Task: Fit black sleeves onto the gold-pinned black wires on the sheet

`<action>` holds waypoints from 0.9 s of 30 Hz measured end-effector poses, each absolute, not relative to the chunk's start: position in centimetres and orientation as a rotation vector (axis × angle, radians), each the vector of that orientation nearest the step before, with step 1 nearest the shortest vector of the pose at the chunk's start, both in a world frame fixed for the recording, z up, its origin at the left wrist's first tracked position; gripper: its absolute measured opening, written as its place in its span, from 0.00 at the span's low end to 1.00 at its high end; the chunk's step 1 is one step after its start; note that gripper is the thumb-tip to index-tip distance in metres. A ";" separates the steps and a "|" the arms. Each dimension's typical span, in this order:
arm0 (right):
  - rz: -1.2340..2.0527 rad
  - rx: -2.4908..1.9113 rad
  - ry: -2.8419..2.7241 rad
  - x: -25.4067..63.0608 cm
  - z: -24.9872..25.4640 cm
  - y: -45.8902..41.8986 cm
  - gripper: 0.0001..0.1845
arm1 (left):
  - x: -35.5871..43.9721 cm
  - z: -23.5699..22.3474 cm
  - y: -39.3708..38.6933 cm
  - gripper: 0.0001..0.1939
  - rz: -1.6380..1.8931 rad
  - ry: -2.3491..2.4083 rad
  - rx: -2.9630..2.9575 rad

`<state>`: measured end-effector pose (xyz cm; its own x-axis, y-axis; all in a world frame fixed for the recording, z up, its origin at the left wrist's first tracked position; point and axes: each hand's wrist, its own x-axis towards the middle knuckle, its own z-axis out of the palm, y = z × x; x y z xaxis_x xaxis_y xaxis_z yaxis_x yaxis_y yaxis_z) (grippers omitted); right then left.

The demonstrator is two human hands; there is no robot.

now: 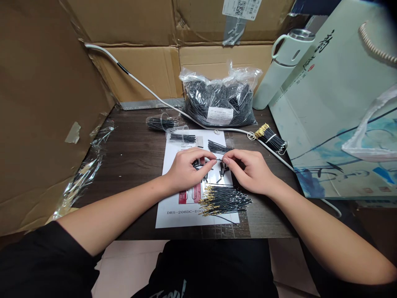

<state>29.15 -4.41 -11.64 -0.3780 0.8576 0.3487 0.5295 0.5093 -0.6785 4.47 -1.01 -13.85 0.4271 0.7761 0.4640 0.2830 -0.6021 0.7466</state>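
Observation:
Over the printed sheet [167, 219], my left hand [189, 167] and my right hand [252, 169] meet fingertip to fingertip. Both pinch a thin dark piece [218, 159] that looks like a short wire or sleeve; its details are too small to make out. Short black tube pieces [222, 171] lie scattered below the fingers. Nearer to me is a loose pile of black wires with gold terminals [223, 200] at their left ends. Just beyond my fingertips lies a smaller bunch of black wires [218, 147], partly hidden by my right hand.
A clear bag of black parts [218, 99] stands at the back, beside a pale green bottle [283, 68]. A white cable [149, 89] crosses the table. At right are a tied wire bundle [271, 138] and a paper bag [335, 124]. Cardboard walls [46, 103] enclose the left and back.

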 end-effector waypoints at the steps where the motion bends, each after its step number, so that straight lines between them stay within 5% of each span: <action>1: 0.611 -1.134 -2.064 29.2 -11.6 -4.4 0.10 | 4.5 -13.8 -1.0 0.04 1.115 0.890 2.107; 27: 0.613 -1.131 -2.069 29.1 -11.5 -4.4 0.09 | 4.4 -13.8 -1.1 0.06 1.090 0.907 2.109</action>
